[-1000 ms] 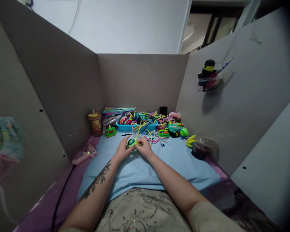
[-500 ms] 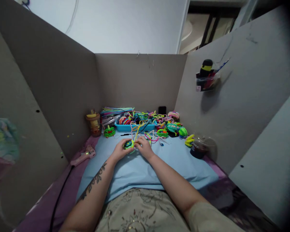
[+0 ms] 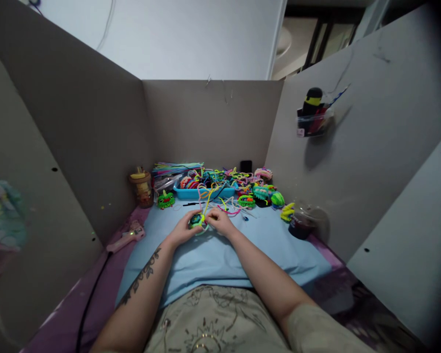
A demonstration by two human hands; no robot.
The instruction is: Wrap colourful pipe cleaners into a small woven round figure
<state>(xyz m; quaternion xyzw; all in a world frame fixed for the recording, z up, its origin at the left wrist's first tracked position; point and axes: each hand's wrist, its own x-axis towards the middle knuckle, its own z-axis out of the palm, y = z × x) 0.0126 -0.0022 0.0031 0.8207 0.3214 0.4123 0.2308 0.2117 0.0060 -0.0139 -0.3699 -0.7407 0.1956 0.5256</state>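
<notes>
Cloth (image 3: 264, 247), pale blue, spreads in front of the blue plastic tray (image 3: 184, 194). Nearer us than that tray, our left hand (image 3: 183, 229) grasps a round chenille-stem piece (image 3: 196, 220), while our right hand (image 3: 221, 223) bunches at its edge; what it pinches, we cannot tell. We judge the piece light, soft and springy, best held by its yellow-green rim (image 3: 202, 218). Its underside is hidden, its dark centre (image 3: 196, 219) hard to read.

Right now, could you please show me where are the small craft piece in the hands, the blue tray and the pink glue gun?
Small craft piece (image 3: 196, 220): head view, on its dark centre.
Blue tray (image 3: 187, 194): head view, on its front wall.
Pink glue gun (image 3: 126, 239): head view, on its body.
</notes>
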